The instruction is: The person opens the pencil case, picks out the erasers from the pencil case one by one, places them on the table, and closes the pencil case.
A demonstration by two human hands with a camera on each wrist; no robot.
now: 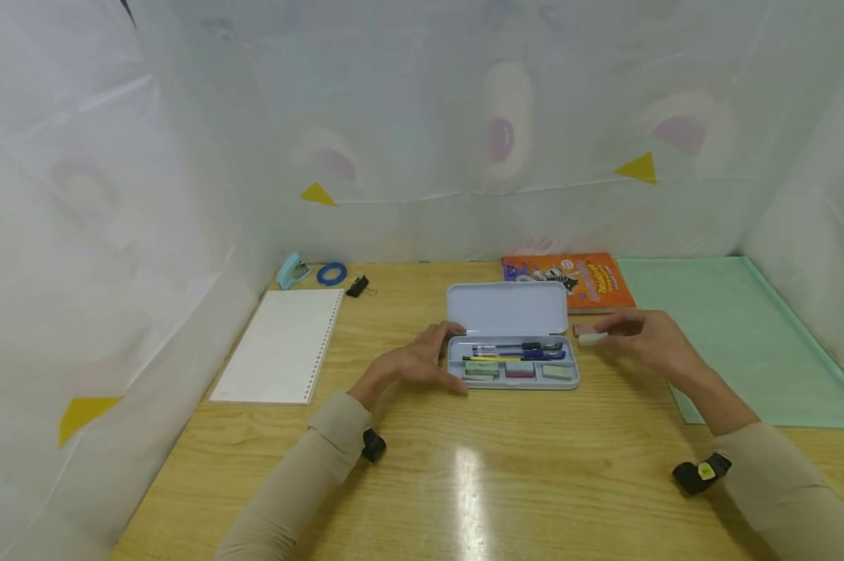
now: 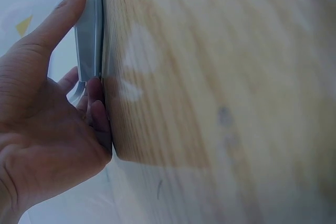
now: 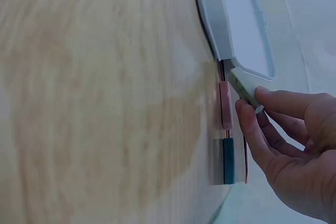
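Observation:
An open pale pencil case (image 1: 513,385) lies on the table, its lid (image 1: 507,307) tipped back. Inside are several pens (image 1: 520,351) and, in the small front compartments, pale green erasers (image 1: 481,368) and a pinkish one. My left hand (image 1: 422,357) holds the case's left end, thumb at the front edge and fingers toward the hinge. Just right of the case, my right hand (image 1: 642,339) pinches a pale green eraser (image 3: 244,88) between thumb and fingers. Below it in the right wrist view lie a pink eraser (image 3: 226,105) and a blue block (image 3: 229,161).
An orange book (image 1: 597,284) lies behind the case. A green mat (image 1: 751,343) covers the table's right side. On the left are a white notebook (image 1: 277,343), a light blue stapler (image 1: 293,271), a blue tape ring (image 1: 332,274) and a black binder clip (image 1: 358,286).

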